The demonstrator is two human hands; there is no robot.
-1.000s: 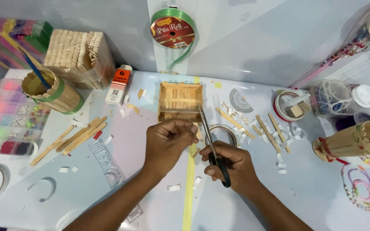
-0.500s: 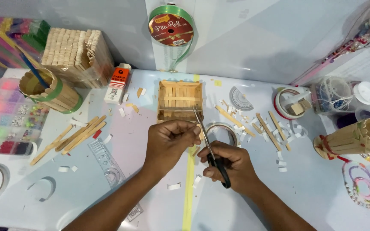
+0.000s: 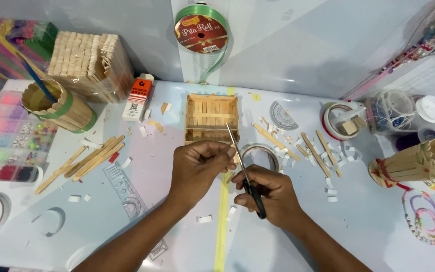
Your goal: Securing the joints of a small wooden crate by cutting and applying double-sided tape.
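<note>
My right hand point(image 3: 270, 194) grips black-handled scissors point(image 3: 242, 168), blades pointing up and away toward a small open box of craft sticks point(image 3: 212, 118). My left hand point(image 3: 197, 166) is closed beside the blades, fingertips pinching a small pale piece that I can hardly see. Both hands hover over a white table with a yellow strip point(image 3: 221, 221) running under them. A ring of tape point(image 3: 260, 153) lies just behind my right hand.
Loose craft sticks point(image 3: 89, 158) lie left; more sticks and cut bits point(image 3: 310, 148) lie right. A stick cup point(image 3: 59, 106), stick block point(image 3: 89, 63), glue bottle point(image 3: 139, 95), bead tray point(image 3: 3, 136), ribbon spool point(image 3: 201, 32), protractor point(image 3: 283, 116), clear ruler point(image 3: 127, 194) and stick barrel point(image 3: 416, 163) surround the hands.
My left hand's fingers have shifted slightly toward the scissor blades; the scissors stay nearly in place. Nothing else on the table has moved.
</note>
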